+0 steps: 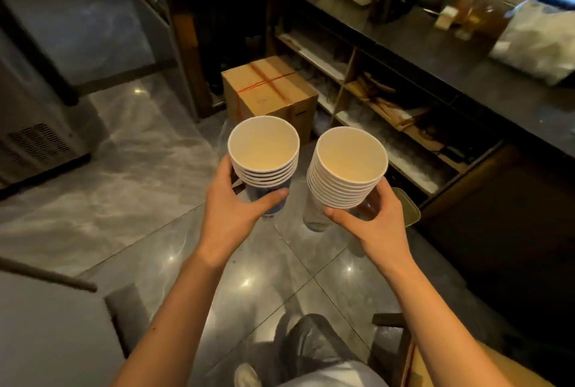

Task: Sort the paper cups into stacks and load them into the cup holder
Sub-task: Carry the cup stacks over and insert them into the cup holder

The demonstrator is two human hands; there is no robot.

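Observation:
Two stacks of paper cups are held up side by side over the floor, mouths toward me. My left hand [231,200] grips the shorter stack [264,153], which has white rims and a blue printed wall below. My right hand [370,217] grips the taller stack [350,165] of several white-rimmed cups with a pale wall. The stacks are a little apart and do not touch. No cup holder can be made out in this view.
A taped cardboard box [269,88] sits on the tiled floor just beyond the cups. A dark counter [435,54] with cluttered shelves below runs along the right. A steel appliance [40,125] stands at left. My leg [311,352] and a wooden stool [401,343] are below.

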